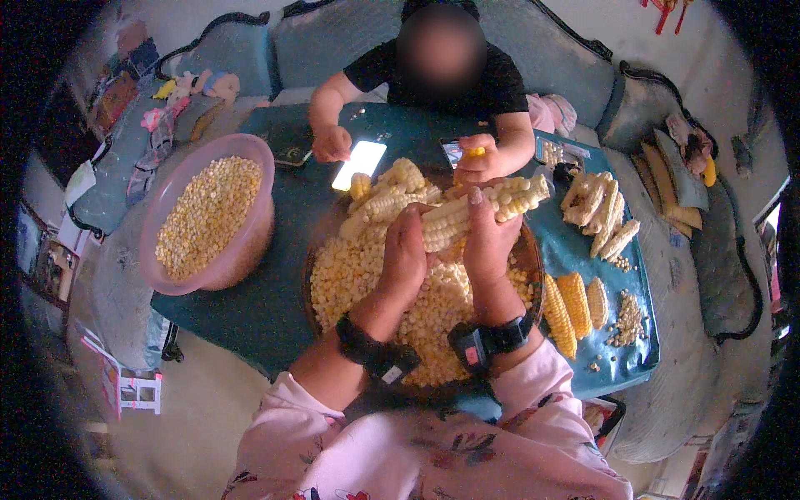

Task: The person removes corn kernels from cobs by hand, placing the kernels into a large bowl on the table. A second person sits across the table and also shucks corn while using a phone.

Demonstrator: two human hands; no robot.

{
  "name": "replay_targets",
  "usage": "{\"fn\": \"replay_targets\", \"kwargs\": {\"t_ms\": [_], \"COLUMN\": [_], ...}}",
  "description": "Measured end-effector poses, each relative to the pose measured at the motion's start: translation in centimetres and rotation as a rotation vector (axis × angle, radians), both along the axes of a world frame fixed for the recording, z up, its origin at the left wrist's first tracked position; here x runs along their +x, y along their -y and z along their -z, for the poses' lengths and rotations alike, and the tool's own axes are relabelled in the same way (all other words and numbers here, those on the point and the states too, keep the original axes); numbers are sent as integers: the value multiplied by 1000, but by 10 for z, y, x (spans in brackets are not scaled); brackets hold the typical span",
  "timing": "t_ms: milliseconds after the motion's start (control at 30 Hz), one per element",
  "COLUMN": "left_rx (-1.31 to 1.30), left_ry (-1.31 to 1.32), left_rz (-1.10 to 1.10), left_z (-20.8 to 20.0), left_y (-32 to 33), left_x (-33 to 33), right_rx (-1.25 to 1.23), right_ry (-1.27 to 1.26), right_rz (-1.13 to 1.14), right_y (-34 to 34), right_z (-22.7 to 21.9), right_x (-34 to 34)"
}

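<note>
A pale ear of corn [448, 223] lies slantwise across both hands above a round brown basket [542, 271]. My left hand [405, 252] is closed round its left end. My right hand [490, 243] grips it farther right, with the thumb pressed on the kernels. The ear's right tip sticks out past that hand. Loose corn kernels [446, 337] fill the basket beneath. Several pale cobs [387, 204] are heaped at its far side, partly behind my left hand.
A pink basin [260, 154] of kernels stands at the left. On the right of the green-covered table [250, 329] are stripped cobs [596, 204], yellow ears [562, 312] and a small kernel pile [629, 321]. Opposite, a person [450, 92] in black touches a lit phone [358, 165] and holds something yellow.
</note>
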State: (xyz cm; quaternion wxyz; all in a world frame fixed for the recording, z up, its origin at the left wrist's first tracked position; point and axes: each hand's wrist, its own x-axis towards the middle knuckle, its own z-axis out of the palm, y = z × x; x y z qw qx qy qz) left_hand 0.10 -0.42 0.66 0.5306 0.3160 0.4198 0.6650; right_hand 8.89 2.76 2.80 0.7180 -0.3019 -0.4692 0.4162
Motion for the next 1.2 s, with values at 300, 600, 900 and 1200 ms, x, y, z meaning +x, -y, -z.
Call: {"fn": "replay_targets", "kwargs": {"t_ms": [300, 600, 900, 1200], "left_rx": [-154, -153, -100, -100], "left_ry": [22, 239, 80, 109], "left_rz": [8, 152, 222, 382], "left_z": [3, 27, 8, 20], "left_y": [-3, -12, -1, -10], "left_x": [-3, -12, -5, -18], "right_rx": [100, 148, -35, 18], "right_ry": [115, 116, -287, -172], "right_rz": [11, -19, -192, -123], "right_y": [4, -6, -25, -19], "right_z": [1, 16, 14, 14], "right_x": [0, 5, 10, 9]}}
